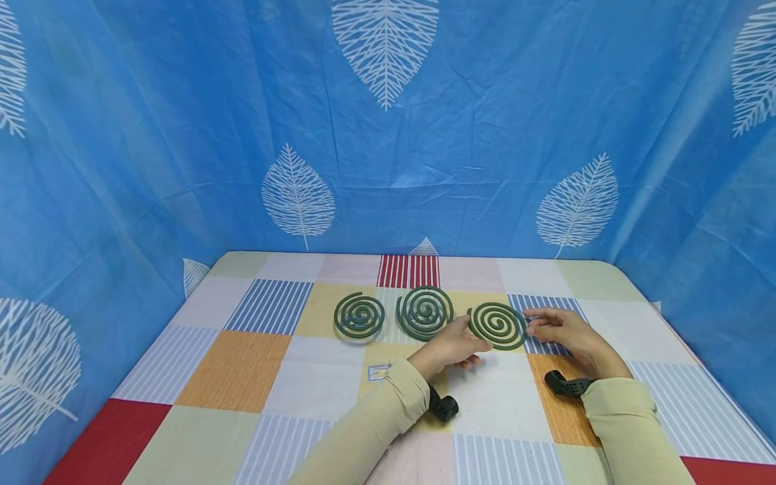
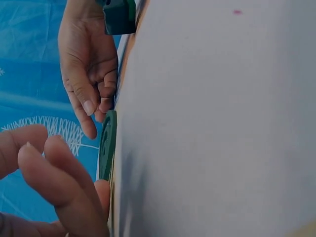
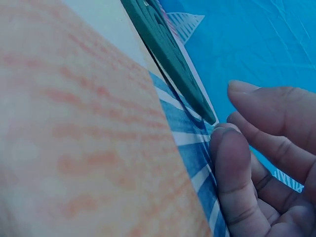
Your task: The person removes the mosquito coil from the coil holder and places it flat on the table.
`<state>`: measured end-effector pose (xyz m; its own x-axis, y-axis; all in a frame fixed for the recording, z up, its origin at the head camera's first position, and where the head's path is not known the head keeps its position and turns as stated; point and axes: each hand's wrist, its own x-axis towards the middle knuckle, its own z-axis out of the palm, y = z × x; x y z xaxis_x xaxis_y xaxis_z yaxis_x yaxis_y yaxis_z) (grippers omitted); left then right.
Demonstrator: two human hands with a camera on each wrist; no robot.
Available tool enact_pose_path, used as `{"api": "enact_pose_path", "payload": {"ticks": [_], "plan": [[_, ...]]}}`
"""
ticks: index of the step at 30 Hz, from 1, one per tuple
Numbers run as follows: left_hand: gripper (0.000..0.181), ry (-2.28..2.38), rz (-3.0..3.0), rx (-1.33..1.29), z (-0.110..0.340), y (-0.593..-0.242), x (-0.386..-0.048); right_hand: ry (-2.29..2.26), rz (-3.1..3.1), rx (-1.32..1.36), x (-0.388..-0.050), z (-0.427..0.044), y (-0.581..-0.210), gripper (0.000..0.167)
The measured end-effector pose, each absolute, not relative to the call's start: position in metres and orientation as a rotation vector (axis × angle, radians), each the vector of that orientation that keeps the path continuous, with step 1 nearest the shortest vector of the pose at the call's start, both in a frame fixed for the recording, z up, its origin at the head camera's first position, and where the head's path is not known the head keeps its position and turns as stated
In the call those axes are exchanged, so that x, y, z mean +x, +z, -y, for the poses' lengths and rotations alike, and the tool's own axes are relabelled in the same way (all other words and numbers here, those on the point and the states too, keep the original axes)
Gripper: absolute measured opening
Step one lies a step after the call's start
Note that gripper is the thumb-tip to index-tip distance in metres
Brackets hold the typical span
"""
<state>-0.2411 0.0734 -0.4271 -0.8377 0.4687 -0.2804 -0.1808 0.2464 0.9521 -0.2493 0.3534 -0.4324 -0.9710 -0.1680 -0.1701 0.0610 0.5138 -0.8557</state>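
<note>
Three dark green mosquito coils form a row on the patchwork tablecloth. The right-hand coil (image 1: 498, 327) lies between the two hands. At its left edge is the left hand (image 1: 451, 347), thumb and fingers spread loosely around the rim without a visible grip. Beyond its right edge, the right hand (image 1: 570, 335) has its fingers loosely bent toward the rim. In the right wrist view, the coil's edge (image 3: 173, 64) comes close to the fingertips; whether they touch is unclear. From the left wrist, the coil (image 2: 106, 153) appears edge-on, its near end partly hidden by the left fingers.
The middle coil (image 1: 426, 310) sits just left of the left hand, and another coil (image 1: 360, 316) lies farther left. A blue curtain (image 1: 424, 188) with white leaf prints encloses the back and sides of the table. Dark devices are strapped to both wrists.
</note>
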Motion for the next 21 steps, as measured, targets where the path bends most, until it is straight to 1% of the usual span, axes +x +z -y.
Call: {"api": "enact_pose_path", "payload": {"ticks": [5,13,21], "plan": [[0.085,1.623,-2.001,0.306,-0.073,-0.422,-0.24,-1.462,-2.527,-0.075,-0.25,-0.35,-0.431,0.058],[0.071,1.625,-2.04,0.359,-0.068,-0.405,-0.237,-1.527,-2.499,-0.117,-0.248,-0.346,-0.426,0.057],[0.069,1.62,-2.044,0.474,-0.055,-0.39,-0.24,-1.516,-2.527,-0.196,-0.249,-0.341,-0.421,0.057]]}}
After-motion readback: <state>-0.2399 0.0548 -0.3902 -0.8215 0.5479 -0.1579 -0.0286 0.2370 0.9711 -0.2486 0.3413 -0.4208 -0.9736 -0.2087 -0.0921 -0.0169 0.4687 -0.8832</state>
